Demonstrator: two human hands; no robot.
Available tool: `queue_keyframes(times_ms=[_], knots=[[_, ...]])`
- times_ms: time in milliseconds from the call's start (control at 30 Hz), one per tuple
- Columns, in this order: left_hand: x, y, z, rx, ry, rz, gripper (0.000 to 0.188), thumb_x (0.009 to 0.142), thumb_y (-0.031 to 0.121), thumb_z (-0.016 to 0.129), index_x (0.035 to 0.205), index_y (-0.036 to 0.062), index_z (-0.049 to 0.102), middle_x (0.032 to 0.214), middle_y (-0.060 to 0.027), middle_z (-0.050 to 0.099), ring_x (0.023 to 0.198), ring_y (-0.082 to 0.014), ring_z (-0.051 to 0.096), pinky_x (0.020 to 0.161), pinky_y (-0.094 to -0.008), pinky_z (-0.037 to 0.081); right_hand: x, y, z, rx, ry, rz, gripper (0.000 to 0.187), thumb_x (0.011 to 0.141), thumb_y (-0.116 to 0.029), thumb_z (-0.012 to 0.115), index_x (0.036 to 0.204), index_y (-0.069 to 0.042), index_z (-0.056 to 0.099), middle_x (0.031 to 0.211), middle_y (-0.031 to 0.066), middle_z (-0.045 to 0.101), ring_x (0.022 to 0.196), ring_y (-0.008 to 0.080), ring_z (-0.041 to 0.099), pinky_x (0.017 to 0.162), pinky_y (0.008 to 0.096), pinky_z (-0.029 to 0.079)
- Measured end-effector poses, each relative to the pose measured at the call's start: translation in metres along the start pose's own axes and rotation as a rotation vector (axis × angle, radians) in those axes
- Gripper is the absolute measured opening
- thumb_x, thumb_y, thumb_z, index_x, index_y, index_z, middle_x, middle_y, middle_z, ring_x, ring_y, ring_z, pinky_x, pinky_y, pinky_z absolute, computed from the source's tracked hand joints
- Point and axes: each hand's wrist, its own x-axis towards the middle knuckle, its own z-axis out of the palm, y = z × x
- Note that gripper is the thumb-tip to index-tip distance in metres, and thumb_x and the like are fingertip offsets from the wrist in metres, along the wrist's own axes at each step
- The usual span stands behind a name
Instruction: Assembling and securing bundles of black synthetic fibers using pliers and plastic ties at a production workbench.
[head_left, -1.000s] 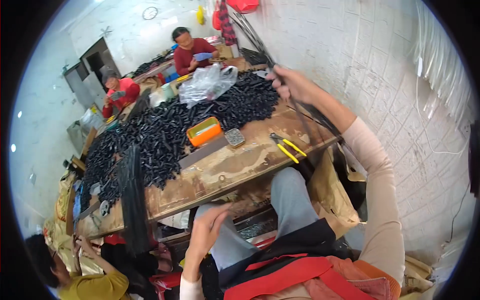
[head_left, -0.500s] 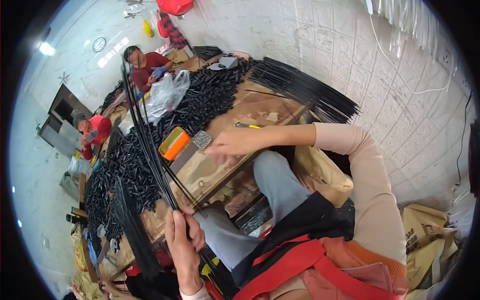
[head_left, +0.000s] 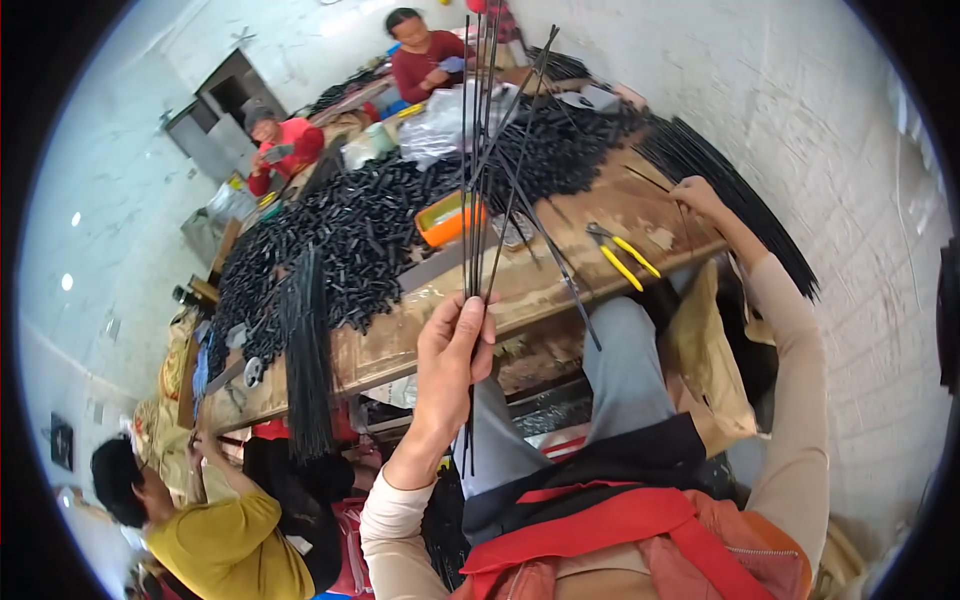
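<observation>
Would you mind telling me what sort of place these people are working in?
Most likely a small hand-assembly workshop. A long wooden workbench is heaped with small black parts, bundles of thin black rods lie about, yellow-handled pliers sit ready, and several people work around it.

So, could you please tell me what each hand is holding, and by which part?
The left hand holds a bunch of thin black rods near their lower ends. The right hand touches the rod pile; its grip cannot be told.
</observation>
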Motion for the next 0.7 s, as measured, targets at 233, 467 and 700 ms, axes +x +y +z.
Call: queue_keyframes(times_ms=[233,467,700], knots=[[0.015,-0.013,-0.018,-0.079,0.079,0.005,0.017,0.101,0.019,0.050,0.109,0.0049,0.057,0.068,0.0058,0.042,0.045,-0.0019,0.027,0.041,-0.0197,0.020,-0.124,-0.227,0.033,0.767,-0.336,-0.296,0.015,0.089,-0.014,0.065,0.095,-0.004,0.055,0.078,0.0035,0.059,0.058,0.0096,0.058,0.050,0.0229,0.047],[0.027,-0.021,-0.023,-0.024,0.172,0.109,0.011,0.101,0.015,0.049,0.107,0.0063,0.051,0.082,-0.0006,0.058,0.055,-0.0070,0.050,0.050,-0.0205,0.040,-0.195,-0.298,0.106,0.804,-0.729,-0.402,0.018,0.091,-0.011,0.062,0.098,0.001,0.051,0.083,0.0107,0.062,0.067,0.0207,0.067,0.058,0.0313,0.058],[-0.001,-0.019,-0.045,-0.080,0.144,0.109,0.010,0.102,0.020,0.046,0.103,0.0099,0.047,0.074,-0.0017,0.054,0.047,-0.0045,0.039,0.042,-0.0181,0.027,-0.192,-0.318,0.164,0.565,-0.804,-0.556,0.026,0.095,-0.023,0.060,0.093,0.002,0.056,0.070,0.0066,0.061,0.060,0.0166,0.064,0.052,0.0282,0.053]])
